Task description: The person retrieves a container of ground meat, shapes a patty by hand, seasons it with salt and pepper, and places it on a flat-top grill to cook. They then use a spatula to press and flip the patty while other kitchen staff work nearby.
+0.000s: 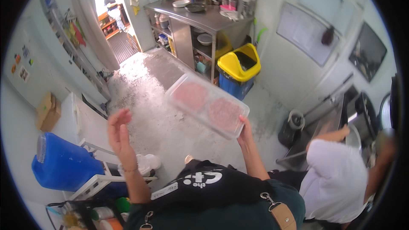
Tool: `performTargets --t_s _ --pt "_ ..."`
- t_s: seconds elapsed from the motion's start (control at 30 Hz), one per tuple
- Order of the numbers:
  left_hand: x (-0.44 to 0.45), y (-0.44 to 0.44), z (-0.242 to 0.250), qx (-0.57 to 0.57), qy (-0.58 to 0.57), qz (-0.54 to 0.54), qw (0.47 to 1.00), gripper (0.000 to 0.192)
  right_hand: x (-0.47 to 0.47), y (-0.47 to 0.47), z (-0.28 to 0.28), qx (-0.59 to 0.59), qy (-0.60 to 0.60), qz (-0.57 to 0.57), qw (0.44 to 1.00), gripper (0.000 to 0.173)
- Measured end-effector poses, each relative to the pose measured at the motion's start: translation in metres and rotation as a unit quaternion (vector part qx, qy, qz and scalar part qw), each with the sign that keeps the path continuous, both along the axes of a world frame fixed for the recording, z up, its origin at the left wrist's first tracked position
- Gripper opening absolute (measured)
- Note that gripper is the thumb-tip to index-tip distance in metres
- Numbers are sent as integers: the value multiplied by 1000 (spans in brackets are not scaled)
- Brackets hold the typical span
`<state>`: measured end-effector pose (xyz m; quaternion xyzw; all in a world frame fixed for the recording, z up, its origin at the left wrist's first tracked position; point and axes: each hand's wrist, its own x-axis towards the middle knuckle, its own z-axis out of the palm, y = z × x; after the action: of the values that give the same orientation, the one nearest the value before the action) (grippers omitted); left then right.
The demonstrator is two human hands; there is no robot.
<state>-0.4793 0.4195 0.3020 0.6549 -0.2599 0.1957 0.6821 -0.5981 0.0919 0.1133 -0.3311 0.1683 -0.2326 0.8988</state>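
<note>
My right hand (245, 131) grips the near right corner of a translucent plastic container (201, 119), holding it tilted in front of me above the floor. Through its lid show two round, flat pink patties (190, 95), seemingly raw minced meat, lying side by side. Raised to the left and apart from the container, my left hand (120, 132) holds nothing, its fingers slightly curled and its thumb apart. I wear a black apron (204, 182) with white print over a dark green shirt.
A co-worker in a white shirt (335, 179) stands close on my right by a metal bowl (354, 137). Ahead are a steel worktable (204, 20) and a blue bin with a yellow lid (239, 73). A blue plastic container (68, 163) on a white stand is at left; another person (111, 8) is beyond the doorway.
</note>
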Motion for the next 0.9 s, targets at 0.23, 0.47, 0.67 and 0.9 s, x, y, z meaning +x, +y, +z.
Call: performTargets --t_s 0.23,0.47,0.67,0.9 --pt "69 -24 147 330 -560 -32 759 24 252 -101 49 -81 45 -140 986 60" --pt "173 -37 147 358 -519 46 775 21 493 -234 58 -179 127 -169 961 63" --pt "252 -78 146 418 -464 133 769 18 694 -279 32 -263 195 -139 934 66" --pt "313 -115 156 488 -383 239 747 15 831 -270 -15 -391 312 -88 862 70"
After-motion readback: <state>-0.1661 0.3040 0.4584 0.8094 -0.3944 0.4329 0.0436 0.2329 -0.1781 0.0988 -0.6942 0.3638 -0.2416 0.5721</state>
